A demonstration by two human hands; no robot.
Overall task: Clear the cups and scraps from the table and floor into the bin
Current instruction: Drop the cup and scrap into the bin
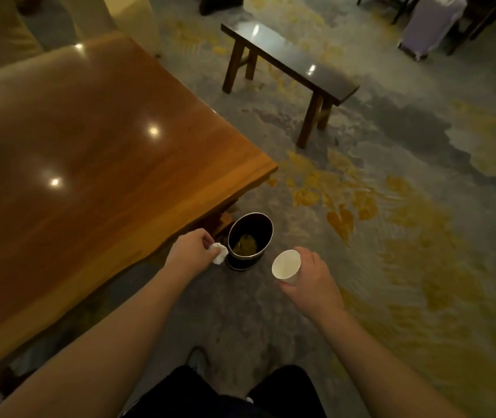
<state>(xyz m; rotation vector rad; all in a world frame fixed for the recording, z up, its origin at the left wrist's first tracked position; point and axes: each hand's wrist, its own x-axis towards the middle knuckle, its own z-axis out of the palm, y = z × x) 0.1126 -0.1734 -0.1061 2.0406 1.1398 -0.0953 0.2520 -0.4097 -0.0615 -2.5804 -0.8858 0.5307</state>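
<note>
1. Two bare hands reach forward over the patterned carpet, one on each side of a small dark bin.
2. The left hand is closed on a crumpled white scrap of tissue — fingers pinched around it, the wad sticking out toward the bin and, in this view, just beside the bin's left wall.
3. The right hand is wrapped around a white paper cup, which is tilted so its open mouth faces up and toward the camera; the inside looks empty, though the light is dim.
4. The cup is held a little to the right of the bin, apart from it.
5. The bin stands upright on the carpet close to the corner of the polished wooden surface; its open top shows something yellowish-green lying at the bottom — too dark to tell what it is.
6. The wooden top shows only glare spots from the ceiling lights.
7. Farther off, a dark wooden bench stands on the carpet, well apart from the bin.
8. At the bottom edge, dark trousers and a shoe of the person are visible.
</note>
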